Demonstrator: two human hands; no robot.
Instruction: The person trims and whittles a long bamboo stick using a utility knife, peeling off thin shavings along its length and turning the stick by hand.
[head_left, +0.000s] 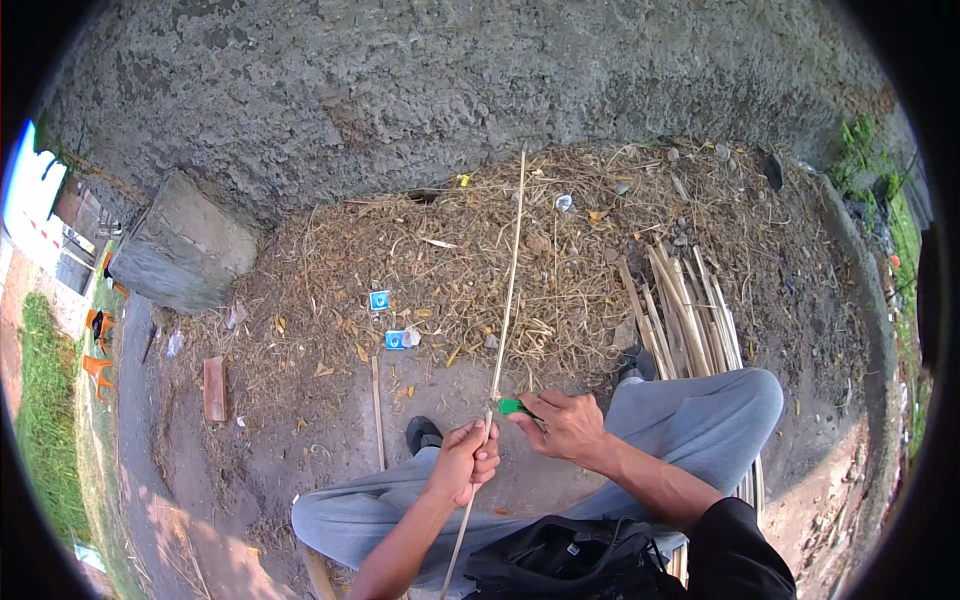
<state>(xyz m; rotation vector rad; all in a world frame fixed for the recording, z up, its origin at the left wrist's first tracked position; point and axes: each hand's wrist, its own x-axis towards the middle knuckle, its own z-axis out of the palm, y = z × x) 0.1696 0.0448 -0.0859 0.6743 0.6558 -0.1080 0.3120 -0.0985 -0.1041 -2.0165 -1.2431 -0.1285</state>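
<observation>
A long, thin pale stick (pixel 515 250), like a split cane or bamboo strip, runs from near the wall down past my lap. My left hand (pixel 466 464) is closed around it, just below the middle of the view. My right hand (pixel 566 424) pinches a small bright green object (pixel 511 406) against or right beside the stick, a little above my left hand. Fingers cover part of the green object, so its kind cannot be told.
Beside my right knee lies a bundle of pale split strips (pixel 690 310). Dry shavings (pixel 440 260) cover the ground up to a rough grey wall (pixel 480 80). Two blue-and-white packets (pixel 397 339), a reddish brick (pixel 214 388) and a large stone block (pixel 187 243) are to the left.
</observation>
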